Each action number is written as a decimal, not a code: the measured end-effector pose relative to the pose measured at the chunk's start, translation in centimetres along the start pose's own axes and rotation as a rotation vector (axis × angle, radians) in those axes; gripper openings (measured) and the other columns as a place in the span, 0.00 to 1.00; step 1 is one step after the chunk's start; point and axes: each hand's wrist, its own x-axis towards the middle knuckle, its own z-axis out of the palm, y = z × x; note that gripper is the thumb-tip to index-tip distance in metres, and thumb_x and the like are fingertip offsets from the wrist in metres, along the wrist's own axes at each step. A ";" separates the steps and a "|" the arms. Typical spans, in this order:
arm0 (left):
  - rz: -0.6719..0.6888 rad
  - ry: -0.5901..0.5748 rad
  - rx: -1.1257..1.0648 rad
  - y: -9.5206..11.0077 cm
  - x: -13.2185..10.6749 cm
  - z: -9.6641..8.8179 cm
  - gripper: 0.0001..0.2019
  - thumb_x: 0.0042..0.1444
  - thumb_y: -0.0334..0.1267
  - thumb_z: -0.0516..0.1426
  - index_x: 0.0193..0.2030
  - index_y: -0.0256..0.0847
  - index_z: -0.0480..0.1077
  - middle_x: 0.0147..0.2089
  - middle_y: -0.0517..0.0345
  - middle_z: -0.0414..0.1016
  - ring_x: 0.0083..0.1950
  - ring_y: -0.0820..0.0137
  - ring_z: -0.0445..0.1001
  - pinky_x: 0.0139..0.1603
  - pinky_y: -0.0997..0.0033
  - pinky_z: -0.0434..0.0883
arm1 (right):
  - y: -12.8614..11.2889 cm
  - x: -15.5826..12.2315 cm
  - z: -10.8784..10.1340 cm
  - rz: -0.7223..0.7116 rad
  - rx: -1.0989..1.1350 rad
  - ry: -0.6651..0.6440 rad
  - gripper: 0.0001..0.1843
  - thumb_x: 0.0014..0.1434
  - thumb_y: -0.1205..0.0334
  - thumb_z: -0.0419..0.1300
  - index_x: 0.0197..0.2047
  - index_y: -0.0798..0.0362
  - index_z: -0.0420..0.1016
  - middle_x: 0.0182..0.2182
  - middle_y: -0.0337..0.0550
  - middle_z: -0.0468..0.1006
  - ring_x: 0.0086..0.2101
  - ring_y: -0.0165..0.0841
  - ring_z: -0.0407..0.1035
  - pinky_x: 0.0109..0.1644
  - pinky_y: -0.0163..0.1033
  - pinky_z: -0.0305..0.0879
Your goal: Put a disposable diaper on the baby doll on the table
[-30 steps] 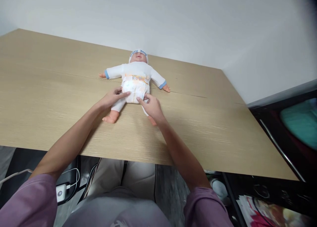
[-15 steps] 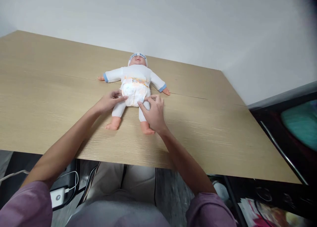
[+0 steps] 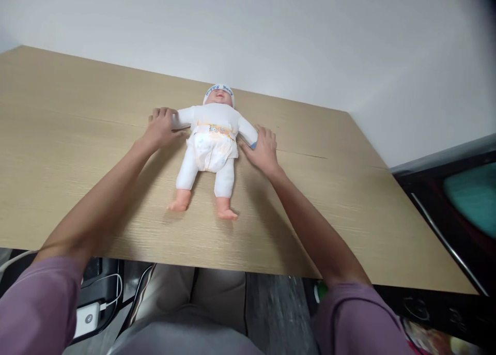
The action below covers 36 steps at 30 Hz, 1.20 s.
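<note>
A baby doll (image 3: 217, 112) lies on its back on the wooden table (image 3: 96, 153), its head toward the wall and its feet toward me. It has a white outfit, a white headband with blue lettering and bare feet. A white diaper (image 3: 210, 151) with an orange patterned waistband is wrapped around its hips. My left hand (image 3: 160, 127) is closed around the end of the doll's arm on the left, covering the doll's hand and cuff. On the other side, my right hand (image 3: 264, 149) grips the other forearm, where a bit of blue cuff shows.
Behind the table rises a pale wall (image 3: 271, 40). A dark-framed object (image 3: 445, 215) stands against the right edge. Below the near edge, a white device (image 3: 87, 320) with a cable rests on a black surface at the left.
Both hands have left the diaper's leg edges and moved up and outward to the doll's arms. The doll's legs and the diaper front are now uncovered.
</note>
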 end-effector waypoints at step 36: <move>-0.275 -0.782 -0.273 10.9 -54.4 -3.5 0.21 0.55 0.52 0.62 0.49 0.48 0.61 0.45 0.54 0.83 0.44 0.52 0.84 0.43 0.63 0.67 | -8.6 -41.7 -6.6 0.058 0.551 -0.731 0.21 0.60 0.67 0.71 0.57 0.46 0.89 0.54 0.52 0.89 0.56 0.51 0.79 0.65 0.55 0.75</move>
